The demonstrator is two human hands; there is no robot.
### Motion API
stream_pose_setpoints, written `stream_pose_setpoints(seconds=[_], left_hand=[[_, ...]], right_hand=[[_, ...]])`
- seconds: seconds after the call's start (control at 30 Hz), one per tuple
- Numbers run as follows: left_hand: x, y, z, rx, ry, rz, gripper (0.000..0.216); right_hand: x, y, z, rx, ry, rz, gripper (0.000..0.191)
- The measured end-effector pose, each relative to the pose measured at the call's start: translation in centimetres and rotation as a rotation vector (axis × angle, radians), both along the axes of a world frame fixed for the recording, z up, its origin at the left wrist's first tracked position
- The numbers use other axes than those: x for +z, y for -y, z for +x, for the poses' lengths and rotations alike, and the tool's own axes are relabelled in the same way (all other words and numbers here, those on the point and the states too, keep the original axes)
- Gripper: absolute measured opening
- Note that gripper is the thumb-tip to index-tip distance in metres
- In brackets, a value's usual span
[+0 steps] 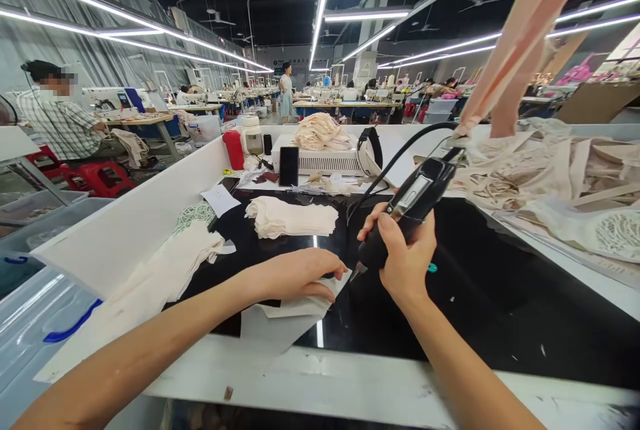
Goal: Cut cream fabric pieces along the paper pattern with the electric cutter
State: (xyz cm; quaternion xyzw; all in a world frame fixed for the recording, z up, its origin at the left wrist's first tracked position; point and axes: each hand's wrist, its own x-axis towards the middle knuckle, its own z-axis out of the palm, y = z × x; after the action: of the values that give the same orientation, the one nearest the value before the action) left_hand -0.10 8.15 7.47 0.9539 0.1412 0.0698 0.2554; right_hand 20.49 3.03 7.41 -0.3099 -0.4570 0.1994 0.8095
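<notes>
My right hand [407, 250] is wrapped round a black corded handheld tool [411, 198] with a silver plate on its side. The tool is tilted, its pointed metal tip [358, 273] down near the corner of a white fabric piece [295, 310]. On that fabric rests my left hand [300, 277], thumb and fingers closed on its edge near the tip. The fabric lies at the front of a glossy black work surface [480, 283]. Behind my left hand lies a stack of cream fabric pieces [293, 217]. More pale fabric strips [160, 270] are piled on the left.
A white box [320, 162] carrying folded cream fabric stands at the back, with a phone [289, 167] before it. Lace and straps [550, 170] heap up on the right. Pink fabric [525, 37] hangs above the tool. A seated person [60, 113] is at far left.
</notes>
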Motion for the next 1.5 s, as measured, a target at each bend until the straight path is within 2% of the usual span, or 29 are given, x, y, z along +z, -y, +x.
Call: stream_pose_setpoints(seconds=[0.17,0.33,0.47,1.1,1.3,1.5], left_hand=[[-0.8,-1.4,0.4,-0.085,-0.079,-0.037,0.025],[-1.7,-2.2,-0.5,-0.056,-0.134,-0.115,0.030],[-1.7,-2.3,-1.3,-0.022,-0.170,-0.163,0.031],[-2.1,-1.9,-2.0,0.030,-0.131,-0.042,0.042],[-1.7,-1.6,-1.9,0.008,-0.115,-0.029,0.031],[-1.3,-1.5,-1.9,0.025,-0.166,-0.028,0.031]], right_hand=[[0.3,0.4,-0.3,-0.010,-0.011,-0.018,0.042],[0.4,0.4,-0.8,0.037,-0.038,-0.023,0.042],[0.6,0.1,-1.7,0.058,-0.033,-0.002,0.039],[-0.2,-0.1,-4.9,0.088,-0.025,-0.046,0.036],[-0.3,-0.1,-5.7,0.096,0.003,-0.050,0.034],[0.2,0.0,-4.9,0.086,-0.022,-0.048,0.037]])
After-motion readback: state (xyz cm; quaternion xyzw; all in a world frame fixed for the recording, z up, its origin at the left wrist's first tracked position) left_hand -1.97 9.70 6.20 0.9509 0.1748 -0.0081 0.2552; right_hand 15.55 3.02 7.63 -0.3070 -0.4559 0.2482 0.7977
